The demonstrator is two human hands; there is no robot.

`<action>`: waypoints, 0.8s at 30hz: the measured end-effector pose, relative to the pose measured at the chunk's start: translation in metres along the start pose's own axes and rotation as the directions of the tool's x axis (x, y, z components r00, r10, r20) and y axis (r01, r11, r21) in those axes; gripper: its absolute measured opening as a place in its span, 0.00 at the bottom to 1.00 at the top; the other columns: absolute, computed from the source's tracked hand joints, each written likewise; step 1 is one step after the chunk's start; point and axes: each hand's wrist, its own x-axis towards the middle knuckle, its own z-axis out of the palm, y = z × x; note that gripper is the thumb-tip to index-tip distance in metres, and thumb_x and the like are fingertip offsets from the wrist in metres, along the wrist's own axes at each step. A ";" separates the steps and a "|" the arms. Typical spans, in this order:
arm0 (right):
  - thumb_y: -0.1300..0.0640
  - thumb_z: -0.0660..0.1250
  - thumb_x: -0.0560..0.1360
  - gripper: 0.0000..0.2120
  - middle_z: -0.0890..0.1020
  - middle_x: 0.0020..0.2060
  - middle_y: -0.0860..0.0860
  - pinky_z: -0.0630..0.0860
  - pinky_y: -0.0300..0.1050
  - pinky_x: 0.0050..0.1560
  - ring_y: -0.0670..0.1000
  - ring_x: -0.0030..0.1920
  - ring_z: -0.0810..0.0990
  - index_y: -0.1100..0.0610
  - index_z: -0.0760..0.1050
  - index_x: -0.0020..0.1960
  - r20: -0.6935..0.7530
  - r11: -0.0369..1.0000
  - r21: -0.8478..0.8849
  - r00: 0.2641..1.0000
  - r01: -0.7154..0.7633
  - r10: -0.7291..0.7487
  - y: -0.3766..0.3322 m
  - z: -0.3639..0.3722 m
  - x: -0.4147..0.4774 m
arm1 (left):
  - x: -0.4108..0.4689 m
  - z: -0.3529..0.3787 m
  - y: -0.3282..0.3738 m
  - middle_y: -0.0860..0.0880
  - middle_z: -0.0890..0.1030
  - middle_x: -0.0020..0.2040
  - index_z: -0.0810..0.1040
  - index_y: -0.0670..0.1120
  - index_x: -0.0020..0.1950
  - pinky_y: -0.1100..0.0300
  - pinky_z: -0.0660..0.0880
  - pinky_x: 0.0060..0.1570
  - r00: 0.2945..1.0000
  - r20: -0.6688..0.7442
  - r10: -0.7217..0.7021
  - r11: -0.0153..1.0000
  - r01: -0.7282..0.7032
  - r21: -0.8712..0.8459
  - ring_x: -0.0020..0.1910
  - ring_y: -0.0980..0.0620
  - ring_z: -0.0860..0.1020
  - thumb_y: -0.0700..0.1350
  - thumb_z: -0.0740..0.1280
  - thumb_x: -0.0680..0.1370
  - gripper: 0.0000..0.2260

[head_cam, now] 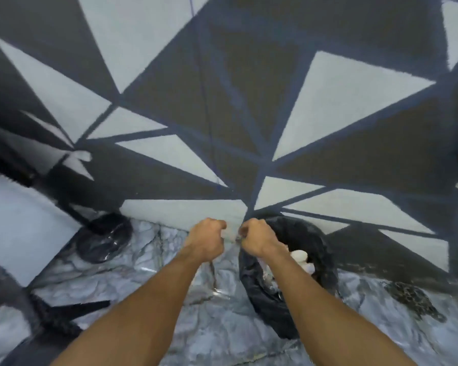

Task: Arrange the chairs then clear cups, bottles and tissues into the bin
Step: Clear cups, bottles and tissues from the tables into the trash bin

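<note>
Left hand point(206, 239): forearm enters from the lower left edge and reaches forward and up the frame, nearly straight. Fingers curled into a closed fist, knuckles forward, back of the hand toward the camera. A pale, blurred scrap shows between the two fists; what it is cannot be told, nor whether this hand grips it.

Right hand point(258, 237): forearm enters from the lower right and angles inward, so the two fists meet almost knuckle to knuckle. Fingers also curled shut, with the wrist lying over the near rim of the bin. Whether anything is pinched inside cannot be told.

Bin point(325, 249): round, lined with a black bag, standing on the floor directly beneath and just right of the right hand. Mouth opens upward toward the camera; its long axis runs vertical, seen almost end-on. Near rim partly hidden by the right forearm.

White rubbish point(299, 256): pale rounded pieces lying inside the bin, against the right wrist; too blurred to tell cups from tissues.

Marble floor point(148, 262): grey veined and glossy, under both arms.

Carpet point(341, 101): dark and pale triangles, beyond the fists.

Round black base point(103, 236): on the floor left of the hands, well apart from the bin.

Chair base point(64, 313): black spoked legs, lower left corner, blurred.
</note>
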 end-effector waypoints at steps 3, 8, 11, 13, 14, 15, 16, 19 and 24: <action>0.57 0.71 0.70 0.15 0.83 0.56 0.50 0.76 0.45 0.61 0.53 0.58 0.80 0.52 0.81 0.57 0.016 0.976 -0.035 0.976 0.216 -0.215 -0.097 0.021 -0.006 | -0.053 -0.049 -0.076 0.44 0.81 0.58 0.78 0.48 0.61 0.53 0.74 0.54 0.978 -0.143 -0.149 0.989 0.148 -0.021 0.59 0.42 0.77 0.44 0.66 0.73 0.16; 0.58 0.69 0.70 0.13 0.85 0.52 0.50 0.77 0.45 0.57 0.53 0.54 0.81 0.53 0.83 0.54 0.070 0.847 -0.047 0.848 0.529 -0.526 -0.257 0.086 -0.052 | -0.176 -0.104 -0.192 0.47 0.82 0.53 0.79 0.49 0.55 0.52 0.76 0.48 0.873 -0.317 -0.371 0.928 0.362 -0.089 0.52 0.43 0.79 0.47 0.65 0.72 0.12; 0.57 0.69 0.68 0.11 0.86 0.47 0.51 0.79 0.48 0.52 0.55 0.50 0.83 0.51 0.83 0.50 0.143 0.748 -0.007 0.741 0.663 -0.656 -0.338 0.139 -0.101 | -0.264 -0.127 -0.247 0.46 0.83 0.49 0.79 0.49 0.50 0.52 0.76 0.45 0.805 -0.331 -0.493 0.868 0.481 -0.124 0.49 0.42 0.80 0.48 0.66 0.70 0.11; 0.56 0.69 0.68 0.11 0.86 0.45 0.50 0.80 0.48 0.50 0.54 0.49 0.83 0.51 0.83 0.49 0.199 0.690 0.026 0.672 0.724 -0.713 -0.380 0.175 -0.134 | -0.321 -0.134 -0.280 0.46 0.83 0.50 0.80 0.49 0.52 0.52 0.77 0.46 0.725 -0.380 -0.574 0.813 0.562 -0.156 0.51 0.42 0.80 0.46 0.66 0.70 0.12; 0.57 0.69 0.68 0.10 0.86 0.46 0.50 0.80 0.48 0.50 0.54 0.49 0.83 0.51 0.83 0.49 0.234 0.656 0.039 0.632 0.753 -0.739 -0.397 0.194 -0.149 | -0.349 -0.133 -0.296 0.46 0.83 0.51 0.80 0.50 0.54 0.52 0.78 0.48 0.676 -0.397 -0.620 0.776 0.604 -0.182 0.52 0.42 0.80 0.45 0.66 0.70 0.13; 0.58 0.69 0.69 0.10 0.86 0.46 0.51 0.80 0.47 0.51 0.54 0.49 0.83 0.53 0.83 0.49 0.273 0.624 0.059 0.589 0.779 -0.761 -0.412 0.212 -0.163 | -0.378 -0.129 -0.310 0.46 0.83 0.52 0.80 0.50 0.55 0.51 0.78 0.50 0.628 -0.402 -0.666 0.735 0.644 -0.211 0.54 0.42 0.80 0.45 0.65 0.71 0.14; 0.59 0.68 0.69 0.10 0.86 0.46 0.51 0.80 0.47 0.50 0.53 0.49 0.83 0.54 0.83 0.48 0.313 0.595 0.082 0.546 0.800 -0.777 -0.426 0.231 -0.177 | -0.405 -0.125 -0.323 0.46 0.82 0.53 0.80 0.49 0.56 0.50 0.78 0.51 0.580 -0.398 -0.711 0.690 0.683 -0.238 0.55 0.42 0.79 0.44 0.65 0.71 0.15; 0.61 0.66 0.69 0.14 0.85 0.50 0.52 0.76 0.40 0.48 0.51 0.48 0.82 0.56 0.83 0.53 0.423 0.520 0.123 0.430 0.845 -0.798 -0.462 0.280 -0.213 | -0.478 -0.112 -0.352 0.46 0.81 0.57 0.79 0.49 0.59 0.49 0.77 0.55 0.420 -0.396 -0.817 0.555 0.759 -0.340 0.58 0.42 0.78 0.44 0.65 0.71 0.17; 0.61 0.68 0.72 0.17 0.83 0.57 0.51 0.76 0.43 0.58 0.51 0.57 0.80 0.57 0.81 0.61 0.538 0.333 0.201 0.180 0.921 -0.823 -0.520 0.352 -0.272 | -0.567 -0.097 -0.373 0.46 0.82 0.56 0.79 0.50 0.61 0.53 0.76 0.53 0.195 -0.374 -0.907 0.351 0.842 -0.409 0.57 0.44 0.78 0.45 0.66 0.70 0.18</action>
